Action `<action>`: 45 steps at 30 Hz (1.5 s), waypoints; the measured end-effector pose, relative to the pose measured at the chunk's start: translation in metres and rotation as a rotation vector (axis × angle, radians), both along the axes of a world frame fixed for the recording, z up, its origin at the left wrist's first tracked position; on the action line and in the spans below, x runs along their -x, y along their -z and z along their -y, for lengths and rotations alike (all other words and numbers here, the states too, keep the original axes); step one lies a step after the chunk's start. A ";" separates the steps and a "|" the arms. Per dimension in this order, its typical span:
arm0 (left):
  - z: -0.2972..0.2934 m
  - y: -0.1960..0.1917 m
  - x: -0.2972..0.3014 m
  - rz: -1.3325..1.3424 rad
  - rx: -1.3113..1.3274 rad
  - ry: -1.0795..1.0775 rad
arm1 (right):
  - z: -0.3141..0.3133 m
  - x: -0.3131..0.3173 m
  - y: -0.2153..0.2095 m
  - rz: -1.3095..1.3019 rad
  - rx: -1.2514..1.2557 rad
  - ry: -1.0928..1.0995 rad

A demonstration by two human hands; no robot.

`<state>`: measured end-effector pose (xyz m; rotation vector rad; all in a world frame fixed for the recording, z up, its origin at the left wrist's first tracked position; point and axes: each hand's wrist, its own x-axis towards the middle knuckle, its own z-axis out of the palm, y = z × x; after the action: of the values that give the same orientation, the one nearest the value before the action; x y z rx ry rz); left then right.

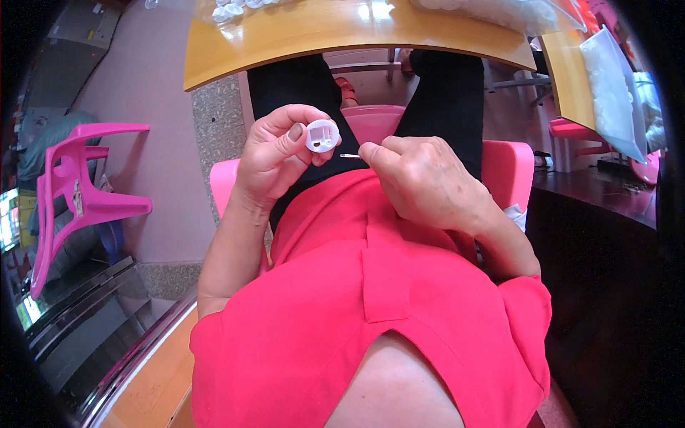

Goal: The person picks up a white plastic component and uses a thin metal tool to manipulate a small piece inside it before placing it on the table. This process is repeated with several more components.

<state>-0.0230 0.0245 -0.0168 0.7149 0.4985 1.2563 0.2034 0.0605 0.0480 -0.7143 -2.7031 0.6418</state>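
Between the thumb and fingers of my left hand (280,150) is a small round white plastic housing (323,135). Its hollow side faces up, showing a recess and a small dark spot near the lower edge. My right hand (424,175) is closed around a thin tool whose narrow, light metal tip (349,155) sticks out toward the housing. A short gap separates that tip from the housing. The tool's handle is hidden inside my fist, so its exact kind cannot be made out. Both hands are above my lap.
A yellow wooden table (285,60) stands ahead, with small white pieces (232,10) and a clear plastic bag (499,13) on it. At the right is a translucent bin (614,93) of white parts. I sit on a pink chair (508,171); another pink chair (75,189) lies left.
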 end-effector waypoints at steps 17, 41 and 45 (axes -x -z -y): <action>0.002 0.000 -0.005 -0.119 0.050 -0.025 | 0.001 0.004 0.007 -0.064 -0.071 0.084; 0.004 0.004 -0.023 -0.268 0.134 0.011 | 0.013 0.002 0.018 0.246 -0.292 0.075; -0.005 -0.001 -0.027 -0.268 0.123 -0.082 | 0.000 -0.010 0.009 0.163 -0.140 0.171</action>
<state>0.0036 0.0291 -0.0162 0.7687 0.8253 1.1997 0.2129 0.0610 0.0386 -0.9863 -2.7576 0.3641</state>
